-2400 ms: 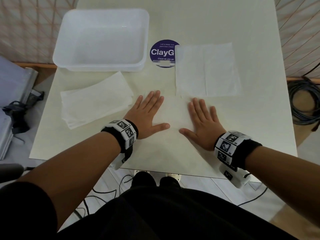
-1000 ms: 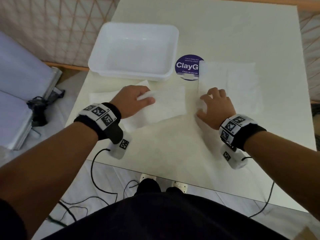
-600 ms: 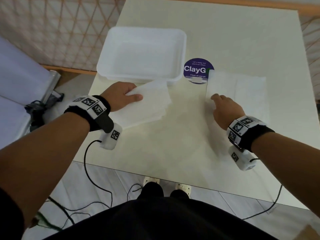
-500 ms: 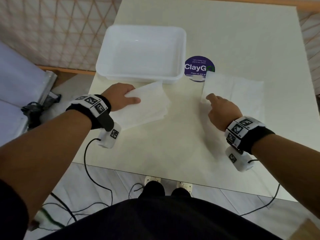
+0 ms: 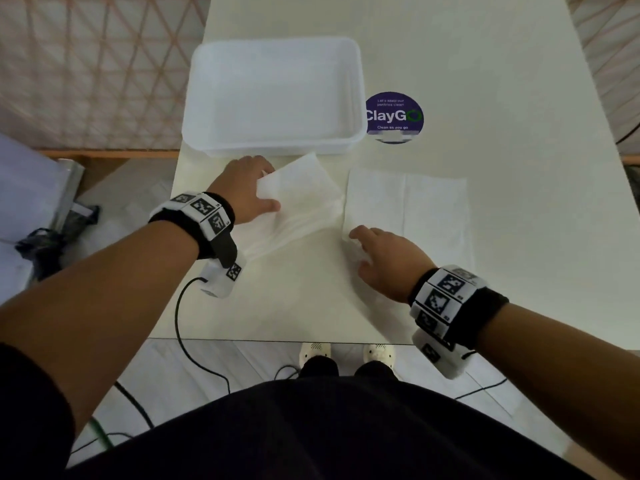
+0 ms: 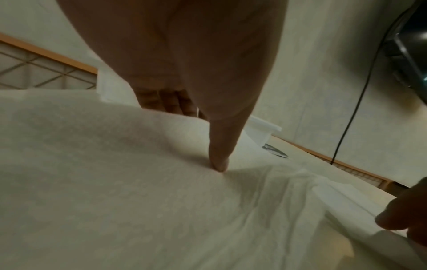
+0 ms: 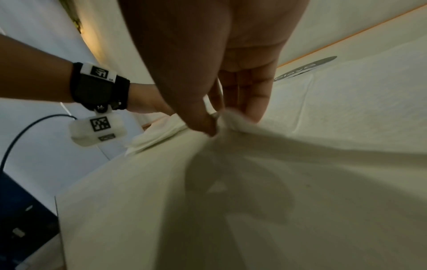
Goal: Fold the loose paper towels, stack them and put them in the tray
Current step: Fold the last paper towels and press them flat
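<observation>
A stack of folded paper towels (image 5: 304, 202) lies just in front of the white tray (image 5: 358, 98). My left hand (image 5: 266, 190) grips the stack's far-left end, thumb on top (image 6: 219, 160) and fingers tucked behind the edge, and that end is raised a little. An unfolded paper towel (image 5: 426, 209) lies flat to the right of the stack, touching it. My right hand (image 5: 353, 237) pinches this towel's near-left corner (image 7: 221, 124) between thumb and fingers, bunching it up off the table. The tray holds nothing.
A round purple ClayGo sticker (image 5: 394, 117) sits on the white table (image 5: 277, 306) to the right of the tray. A black cable (image 5: 187, 341) hangs from my left wrist over the near table edge. Lattice screens stand on both sides.
My right hand has dragged the flat towel nearer, clear of the sticker, and now pinches its corner. My left hand keeps its hold on the stack, whose far-left end is now lifted.
</observation>
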Available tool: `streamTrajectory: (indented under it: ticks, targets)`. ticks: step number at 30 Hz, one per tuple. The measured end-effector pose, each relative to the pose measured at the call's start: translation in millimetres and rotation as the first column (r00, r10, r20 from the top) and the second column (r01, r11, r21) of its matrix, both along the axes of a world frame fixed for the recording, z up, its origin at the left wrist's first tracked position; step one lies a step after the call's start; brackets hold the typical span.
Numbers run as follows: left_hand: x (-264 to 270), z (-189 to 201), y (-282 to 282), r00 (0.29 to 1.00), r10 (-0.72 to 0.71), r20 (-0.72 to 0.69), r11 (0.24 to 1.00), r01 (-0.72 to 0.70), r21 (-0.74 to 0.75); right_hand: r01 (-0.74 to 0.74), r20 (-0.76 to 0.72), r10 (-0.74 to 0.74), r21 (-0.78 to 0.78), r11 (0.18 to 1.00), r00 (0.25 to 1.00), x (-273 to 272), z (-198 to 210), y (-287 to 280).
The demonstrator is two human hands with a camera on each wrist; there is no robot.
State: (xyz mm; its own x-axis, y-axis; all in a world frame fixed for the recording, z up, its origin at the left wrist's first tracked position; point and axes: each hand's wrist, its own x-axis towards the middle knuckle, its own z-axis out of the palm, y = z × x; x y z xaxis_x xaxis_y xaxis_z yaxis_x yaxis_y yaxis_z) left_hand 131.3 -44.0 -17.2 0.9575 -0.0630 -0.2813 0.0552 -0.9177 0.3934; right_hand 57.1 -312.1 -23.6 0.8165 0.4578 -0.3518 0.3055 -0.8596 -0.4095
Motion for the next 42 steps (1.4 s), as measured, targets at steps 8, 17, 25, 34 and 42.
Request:
streamTrajectory:
  ticks: [8, 17, 25, 34, 42]
  targets:
    - [-25.4, 19.8, -58.3, 0.968, -0.169, 0.185, 0.979, 0.186, -0.082, 0.242, 0.114, -0.257, 0.126, 0.962, 0.960, 28.8, 12.6, -29.8]
    - [-62.0, -0.8, -135.6, 0.964, -0.178, -0.197, 0.977, 0.197, 0.081, 0.111, 0.103, -0.103, -0.077, 0.991, 0.989, 95.6, -1.3, -72.6]
    - [-56.8, -1.6, -153.0, 0.979, 0.020, -0.203, 1.000, -0.018, 0.010, 0.213, 0.038, -0.211, -0.066, 0.975, 0.977, 83.4, 3.7, -106.7]
    - [-42.3, 2.7, -169.0, 0.998, 0.053, -0.039, 0.998, -0.051, 0.034, 0.355, -0.156, -0.338, 0.100, 0.929, 0.928, 87.7, 11.7, -148.1]
    - [-13.1, 22.6, -167.4, 0.976, 0.200, 0.085, 0.958, -0.176, -0.224, 0.453, -0.206, -0.413, 0.220, 0.864, 0.887, 83.6, 5.1, -175.8]
